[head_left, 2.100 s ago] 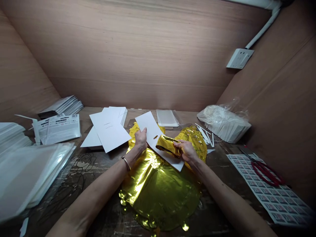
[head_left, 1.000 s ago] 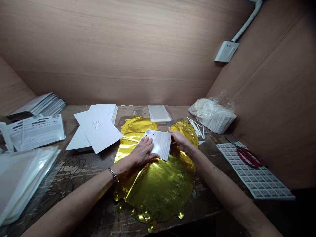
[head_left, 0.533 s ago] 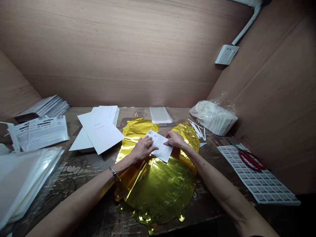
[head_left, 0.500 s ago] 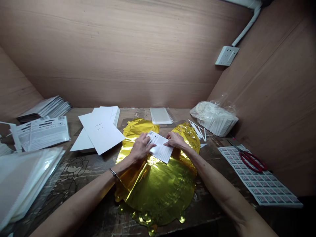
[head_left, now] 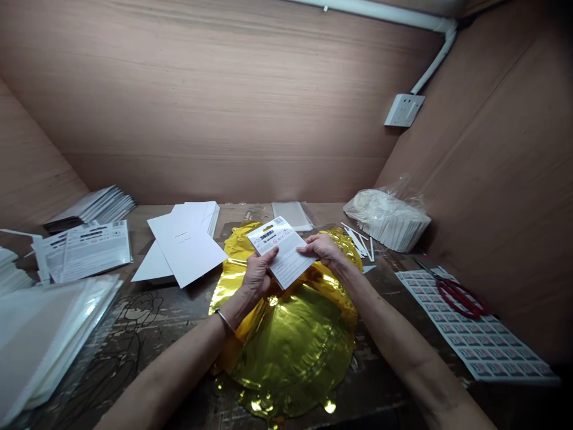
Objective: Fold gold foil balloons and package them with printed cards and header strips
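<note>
A white printed card [head_left: 286,257] with a hang slot at its top is held tilted above a shiny gold foil sheet [head_left: 295,346]. My left hand [head_left: 259,272] grips the card's lower left edge, thumb on top. At the right edge, my right hand [head_left: 320,248] pinches the card between thumb and fingers. The foil lies spread on the dark worn table, with small round lobes along its front edge. Part of the foil is hidden under the card and my hands.
Left: white cards [head_left: 190,245], printed packs [head_left: 89,248], a card stack [head_left: 96,206], plastic sleeves [head_left: 49,334]. Behind: clear bags [head_left: 292,215]. Right: bagged white sticks [head_left: 389,221], loose strips [head_left: 360,242], a sticker sheet [head_left: 474,334] with red-handled scissors [head_left: 463,297].
The card has been lifted off the foil and shows more of its printed face. My left hand now clasps its edge with the thumb on top. The view has shifted slightly.
</note>
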Motion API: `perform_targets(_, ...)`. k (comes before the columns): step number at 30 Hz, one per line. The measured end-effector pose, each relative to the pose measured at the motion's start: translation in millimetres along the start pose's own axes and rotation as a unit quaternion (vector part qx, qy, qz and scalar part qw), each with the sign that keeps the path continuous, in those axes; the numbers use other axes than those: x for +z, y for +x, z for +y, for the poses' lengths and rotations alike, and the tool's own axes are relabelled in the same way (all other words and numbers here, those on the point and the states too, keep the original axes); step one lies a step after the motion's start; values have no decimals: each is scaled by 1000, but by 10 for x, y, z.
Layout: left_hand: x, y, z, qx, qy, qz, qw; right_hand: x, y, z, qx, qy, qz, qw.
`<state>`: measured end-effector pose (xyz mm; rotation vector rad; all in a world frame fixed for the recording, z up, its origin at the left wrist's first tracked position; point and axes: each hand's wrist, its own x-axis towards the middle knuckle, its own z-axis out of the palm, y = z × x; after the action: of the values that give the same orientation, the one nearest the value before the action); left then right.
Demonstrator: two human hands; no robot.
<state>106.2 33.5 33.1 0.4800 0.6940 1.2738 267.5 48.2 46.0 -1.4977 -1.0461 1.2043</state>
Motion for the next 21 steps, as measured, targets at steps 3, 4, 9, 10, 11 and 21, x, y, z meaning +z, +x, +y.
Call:
perform_targets(3, 55, 23, -72, -12, -5, 82, 997, 44, -105, -71, -10, 14, -8, 1000)
perform_targets(4, 48, 48, -68, -19, -6, 98, 995, 43, -146, -78, -24, 17, -29, 999)
perform_targets(9, -85, 165, -8, -39, -14, 118, 992, -17, -290, 30, -40, 85, -162, 982)
perform_targets(10, -109, 175, -11, -38, -15, 120, 992, -19, -297, 69, -43, 103, -167, 980)
perform_targets(11, -129, 182, -19, -38, -15, 120, 992, -14, -298, 107, -47, 116, -164, 978)
perform_targets(21, -173, 208, -11, -70, -16, 110, 991, 59, -275, 257, -84, 157, -154, 972)
